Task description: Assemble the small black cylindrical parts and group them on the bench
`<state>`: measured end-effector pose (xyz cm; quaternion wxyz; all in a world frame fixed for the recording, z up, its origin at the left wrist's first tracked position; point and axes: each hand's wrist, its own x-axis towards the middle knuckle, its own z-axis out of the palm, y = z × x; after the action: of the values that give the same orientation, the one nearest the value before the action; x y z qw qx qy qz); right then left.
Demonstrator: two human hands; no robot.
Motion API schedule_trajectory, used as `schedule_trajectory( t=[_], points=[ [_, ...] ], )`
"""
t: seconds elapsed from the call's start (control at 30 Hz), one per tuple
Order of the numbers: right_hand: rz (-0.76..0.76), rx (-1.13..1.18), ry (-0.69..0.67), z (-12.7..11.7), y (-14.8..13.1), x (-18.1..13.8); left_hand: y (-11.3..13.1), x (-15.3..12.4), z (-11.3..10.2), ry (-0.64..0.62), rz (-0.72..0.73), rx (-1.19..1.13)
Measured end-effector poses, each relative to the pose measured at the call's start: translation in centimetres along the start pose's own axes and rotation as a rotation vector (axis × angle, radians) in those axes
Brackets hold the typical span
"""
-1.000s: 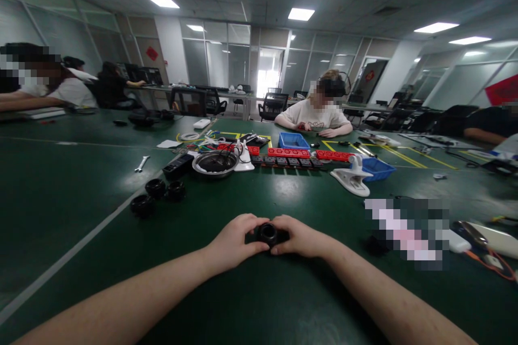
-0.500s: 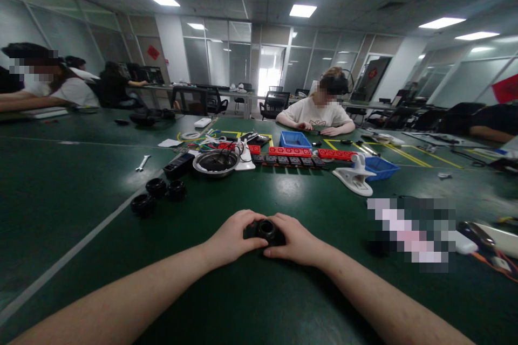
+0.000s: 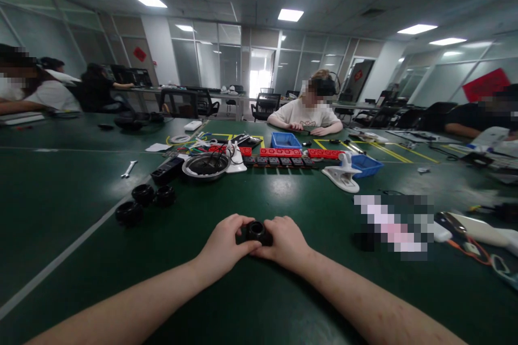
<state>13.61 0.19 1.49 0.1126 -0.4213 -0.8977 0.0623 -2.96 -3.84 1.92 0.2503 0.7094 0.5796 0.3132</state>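
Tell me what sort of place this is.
Probably an office room used as a shared workshop: a wrench lies on the large green table, and office chairs stand beyond it.

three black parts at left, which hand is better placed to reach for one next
Probably the left hand: it is nearer the three black parts. The right hand sits farther across. Both hold another black part, which the right could likely keep.

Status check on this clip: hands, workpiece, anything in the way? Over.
Left grip and right grip around one black ring, from opposite sides. Three similar rings apart, off to the left. Nothing seen blocking either grip.
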Motion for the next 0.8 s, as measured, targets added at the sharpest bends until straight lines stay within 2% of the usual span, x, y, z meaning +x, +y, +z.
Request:
schedule_trajectory(
  t=[0.1,0.23,0.37,0.43,0.5,0.63,0.73,0.8],
  points=[
    [-0.03,0.035,-0.002,-0.3,0.4,0.1,-0.2,0.4,-0.2,-0.046,0.044,-0.037],
    [-0.171,0.276,-0.112,-0.8,2.1,0.6,-0.5,0.9,-0.9,-0.155,0.165,-0.113],
    [-0.271,0.372,-0.197,-0.9,3.4,1.0,-0.4,0.9,-1.1,-0.16,0.19,-0.122],
    [-0.241,0.388,-0.186,-0.7,3.3,1.0,-0.3,0.8,-0.9,-0.16,0.171,-0.114],
    [-0.15,0.373,-0.157,-0.3,2.8,0.8,-0.2,0.6,-0.5,-0.132,0.125,-0.093],
    [0.028,0.185,-0.015,0.6,0.9,0.4,-0.3,0.2,0.3,-0.019,0.041,-0.029],
    [0.04,0.064,0.068,0.7,0.1,0.2,-0.3,0.1,0.5,0.019,0.049,-0.024],
    [-0.019,0.103,0.049,0.3,0.4,0.2,-0.3,0.2,0.4,0.003,0.072,-0.038]
  ],
)
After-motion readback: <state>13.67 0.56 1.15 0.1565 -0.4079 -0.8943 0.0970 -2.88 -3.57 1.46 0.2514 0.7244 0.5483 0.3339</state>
